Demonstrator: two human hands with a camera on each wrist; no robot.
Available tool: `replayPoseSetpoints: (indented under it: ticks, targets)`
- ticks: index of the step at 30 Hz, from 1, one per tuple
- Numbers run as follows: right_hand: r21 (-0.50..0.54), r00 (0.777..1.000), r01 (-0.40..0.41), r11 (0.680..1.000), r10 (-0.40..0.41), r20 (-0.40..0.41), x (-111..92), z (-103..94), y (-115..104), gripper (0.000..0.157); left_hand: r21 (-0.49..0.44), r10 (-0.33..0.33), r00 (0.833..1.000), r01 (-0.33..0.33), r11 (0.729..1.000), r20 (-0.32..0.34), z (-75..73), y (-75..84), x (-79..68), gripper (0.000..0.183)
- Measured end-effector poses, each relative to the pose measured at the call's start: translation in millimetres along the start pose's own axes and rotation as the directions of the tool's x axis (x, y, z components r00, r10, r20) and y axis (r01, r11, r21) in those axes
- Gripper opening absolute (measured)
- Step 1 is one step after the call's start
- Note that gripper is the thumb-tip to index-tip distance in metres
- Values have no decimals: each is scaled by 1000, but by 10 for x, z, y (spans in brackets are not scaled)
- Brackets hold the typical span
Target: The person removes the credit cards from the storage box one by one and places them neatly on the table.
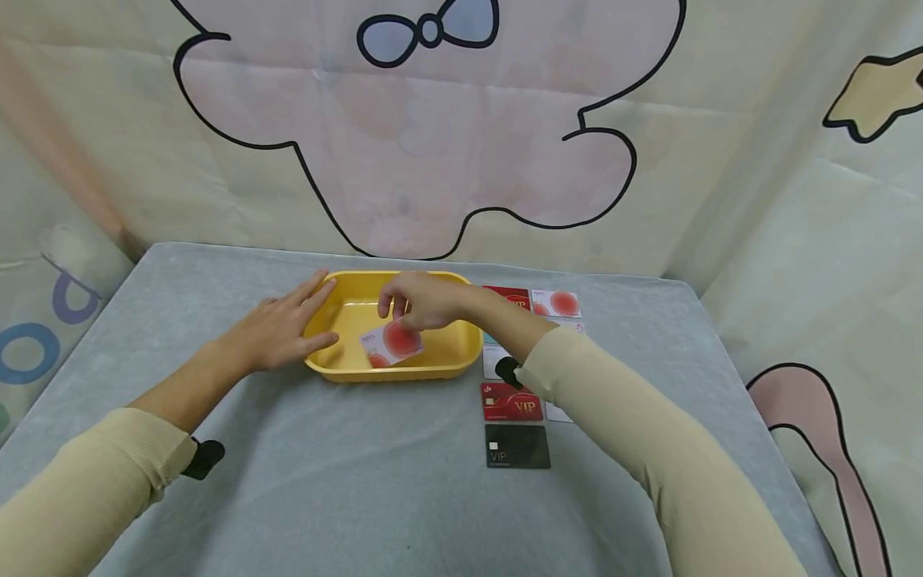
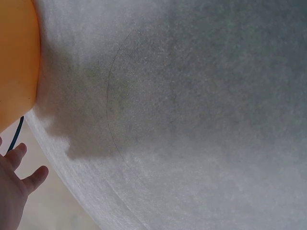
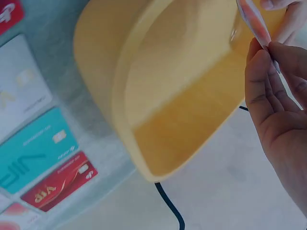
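Observation:
A yellow tray [image 1: 339,374] with raised walls stands on the cloth-covered table. My right hand [image 1: 433,300] reaches over it and pinches a white card with red circles [image 1: 392,343] between thumb and fingers. In the right wrist view the card [image 3: 256,24] shows nearly edge-on at the fingertips of the right hand [image 3: 276,91]. At the tray's left end my left hand [image 1: 277,327] rests with its fingers spread along the rim. The left wrist view catches part of that hand [image 2: 17,182] beside the tray's outer wall [image 2: 19,62].
Right of the tray, cards lie in two columns, partly covered by my right forearm. Among them are a black VIP card [image 1: 517,446], a red VIP card [image 1: 511,401], a teal card [image 3: 38,151] and another red-circled card [image 1: 556,304]. A printed curtain [image 1: 461,160] hangs behind the table.

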State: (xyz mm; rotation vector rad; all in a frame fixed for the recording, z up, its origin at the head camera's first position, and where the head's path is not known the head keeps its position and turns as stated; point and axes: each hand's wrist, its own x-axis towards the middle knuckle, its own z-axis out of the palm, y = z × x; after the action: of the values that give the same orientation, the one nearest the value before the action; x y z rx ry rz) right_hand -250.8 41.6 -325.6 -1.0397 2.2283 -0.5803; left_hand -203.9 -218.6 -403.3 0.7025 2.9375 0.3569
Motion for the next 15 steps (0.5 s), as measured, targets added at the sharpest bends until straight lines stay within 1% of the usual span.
replayPoseSetpoints:
  ticks: [3, 8, 15]
  targets:
    - [-19, 1000, -4, 1000, 4, -14, -104, -32, 12, 19, 7, 4, 1000, -4, 1000, 10, -10, 12, 1, 83]
    - [-41, 1000, -17, 999, 16, -24, -296, -85, 28, 20, 9, 10, 1000, -10, 1000, 16, -17, 19, 0, 83]
    - [-70, 999, 12, 997, -15, -47, -552, -180, 31, 21, 12, 8, 1000, -8, 1000, 26, -27, 26, -7, 84]
